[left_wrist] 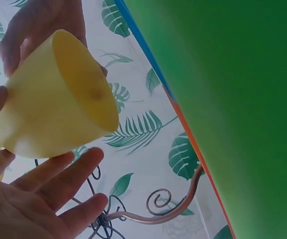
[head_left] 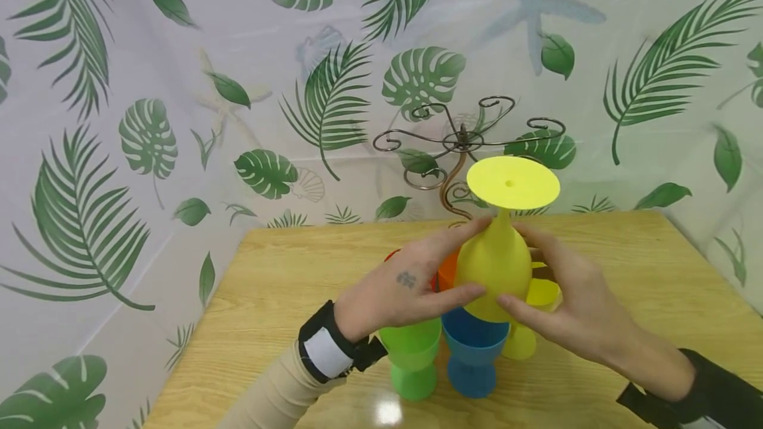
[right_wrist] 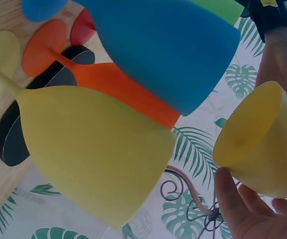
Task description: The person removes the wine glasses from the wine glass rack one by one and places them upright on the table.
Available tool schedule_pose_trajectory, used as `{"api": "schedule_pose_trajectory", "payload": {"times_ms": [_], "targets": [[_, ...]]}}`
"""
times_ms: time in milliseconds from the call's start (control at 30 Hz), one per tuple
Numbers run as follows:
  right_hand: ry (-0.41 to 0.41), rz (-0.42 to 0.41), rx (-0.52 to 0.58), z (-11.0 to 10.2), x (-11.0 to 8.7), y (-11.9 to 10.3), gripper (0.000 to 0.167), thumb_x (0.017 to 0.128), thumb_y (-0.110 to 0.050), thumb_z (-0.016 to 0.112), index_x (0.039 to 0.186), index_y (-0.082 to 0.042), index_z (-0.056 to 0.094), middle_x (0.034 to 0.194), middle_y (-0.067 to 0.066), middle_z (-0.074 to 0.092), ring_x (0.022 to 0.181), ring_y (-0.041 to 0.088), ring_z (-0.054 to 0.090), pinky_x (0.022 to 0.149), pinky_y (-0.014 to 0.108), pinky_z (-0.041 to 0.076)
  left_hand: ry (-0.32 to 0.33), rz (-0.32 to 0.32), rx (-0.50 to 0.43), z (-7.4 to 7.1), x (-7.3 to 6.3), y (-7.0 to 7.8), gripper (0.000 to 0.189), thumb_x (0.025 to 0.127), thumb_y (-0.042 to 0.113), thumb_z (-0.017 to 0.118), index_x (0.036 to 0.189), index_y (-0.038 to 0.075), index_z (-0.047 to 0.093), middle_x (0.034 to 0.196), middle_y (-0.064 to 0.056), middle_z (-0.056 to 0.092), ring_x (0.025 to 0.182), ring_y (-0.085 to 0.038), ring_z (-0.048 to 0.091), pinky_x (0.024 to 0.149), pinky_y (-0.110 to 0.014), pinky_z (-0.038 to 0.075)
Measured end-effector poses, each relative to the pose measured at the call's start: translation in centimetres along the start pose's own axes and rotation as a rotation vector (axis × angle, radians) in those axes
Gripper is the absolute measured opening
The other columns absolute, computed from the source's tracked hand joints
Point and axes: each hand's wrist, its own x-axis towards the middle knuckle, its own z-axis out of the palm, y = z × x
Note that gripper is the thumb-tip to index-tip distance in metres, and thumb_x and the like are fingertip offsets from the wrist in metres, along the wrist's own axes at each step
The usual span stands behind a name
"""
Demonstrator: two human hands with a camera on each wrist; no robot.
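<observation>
In the head view a yellow plastic goblet (head_left: 495, 263) is held upside down, its round foot on top and its mouth facing down. My left hand (head_left: 408, 286) grips the bowl from the left, thumb on the near side. From the right, my right hand (head_left: 587, 310) grips the same bowl. Through the left wrist view, the inside of the goblet (left_wrist: 44, 104) shows at its mouth. Just below and behind it stand a green goblet (head_left: 411, 363), a blue goblet (head_left: 473, 356), a second yellow goblet (head_left: 518, 343) and an orange goblet (head_left: 447, 273), all upright. A red one is mostly hidden.
A bronze wire stand (head_left: 461, 141) with curled arms rises behind the goblets. Its dark oval base (right_wrist: 14, 139) appears in the right wrist view. The wooden table (head_left: 286, 283) ends at a leaf-printed backdrop (head_left: 179, 71).
</observation>
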Motion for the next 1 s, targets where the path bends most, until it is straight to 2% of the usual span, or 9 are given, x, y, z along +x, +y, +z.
{"api": "schedule_pose_trajectory", "payload": {"times_ms": [100,200,267,333,400,467,700,867,1000], "targets": [[0.008,-0.019,0.025,0.1,-0.2,-0.2,0.106,0.065,0.0,0.091,0.156,-0.008,0.037,0.137,0.015,0.061,0.104,0.014,0.068,0.082,0.012,0.055,-0.001,0.009,-0.019,0.1,-0.1,0.3,0.081,0.099,0.021,0.067,0.164,0.012,0.019,0.166,-0.006,0.031,0.15,-0.014,0.035,0.121,-0.028,0.033],[0.041,-0.117,0.052,0.4,-0.5,-0.2,0.092,0.08,-0.015,0.088,0.154,0.001,0.037,0.141,0.021,0.057,0.102,0.013,0.07,0.079,0.012,0.056,0.008,0.035,-0.008,0.2,-0.3,0.5,0.08,0.099,0.018,0.067,0.163,0.009,0.02,0.166,-0.008,0.031,0.15,-0.016,0.035,0.121,-0.029,0.034],[0.041,-0.214,0.05,0.5,-0.8,-0.1,0.077,0.094,-0.028,0.075,0.151,0.008,0.038,0.145,0.024,0.052,0.109,0.011,0.068,0.079,0.012,0.056,0.021,0.045,-0.013,0.3,-0.5,0.6,0.079,0.098,0.016,0.067,0.162,0.008,0.022,0.165,-0.009,0.033,0.149,-0.017,0.037,0.12,-0.029,0.035],[0.035,-0.305,0.051,0.6,-1.0,0.0,0.067,0.105,-0.035,0.055,0.147,0.015,0.039,0.149,0.023,0.047,0.119,0.008,0.062,0.082,0.011,0.055,0.033,0.047,-0.021,0.2,-0.7,0.7,0.078,0.098,0.015,0.068,0.162,0.008,0.025,0.164,-0.009,0.036,0.147,-0.016,0.04,0.118,-0.028,0.037],[0.017,-0.366,0.046,0.6,-1.2,0.0,0.06,0.109,-0.03,0.041,0.145,0.017,0.038,0.154,0.02,0.042,0.127,0.006,0.054,0.086,0.01,0.052,0.042,0.046,-0.026,0.1,-0.8,0.9,0.076,0.097,0.016,0.068,0.161,0.008,0.028,0.16,-0.01,0.041,0.142,-0.015,0.045,0.115,-0.026,0.041],[0.025,-0.424,0.016,0.5,-1.2,-0.1,0.054,0.109,-0.023,0.033,0.144,0.019,0.038,0.157,0.021,0.039,0.133,0.006,0.049,0.092,0.009,0.049,0.036,0.043,-0.05,0.1,-0.9,1.0,0.075,0.096,0.016,0.068,0.16,0.009,0.03,0.156,-0.01,0.046,0.137,-0.013,0.049,0.112,-0.025,0.043],[0.178,-0.603,-0.111,0.6,-0.3,-1.6,0.045,0.105,-0.01,0.037,0.144,0.013,0.044,0.146,0.039,0.041,0.139,0.015,0.047,0.107,0.015,0.042,0.003,0.045,-0.127,0.2,-1.1,1.6,0.072,0.097,0.017,0.064,0.16,0.007,0.03,0.154,-0.011,0.048,0.13,-0.009,0.054,0.109,-0.022,0.046],[0.211,-0.647,-0.116,0.2,0.0,-2.4,0.048,0.107,-0.023,0.048,0.146,0.006,0.048,0.153,0.032,0.04,0.15,0.027,0.035,0.121,0.027,0.032,-0.01,0.017,-0.182,0.3,-1.0,2.2,0.067,0.101,0.021,0.058,0.161,0.01,0.029,0.141,-0.009,0.059,0.114,-0.006,0.06,0.096,-0.02,0.053],[0.267,-0.745,-0.129,0.3,0.4,-2.6,0.035,0.105,-0.023,0.054,0.134,-0.002,0.059,0.148,0.024,0.051,0.148,0.035,0.038,0.123,0.037,0.031,-0.025,-0.03,-0.207,0.4,-0.9,2.7,0.062,0.107,0.041,0.044,0.16,0.015,0.032,0.119,-0.007,0.067,0.096,-0.001,0.064,0.08,-0.018,0.057]]}}
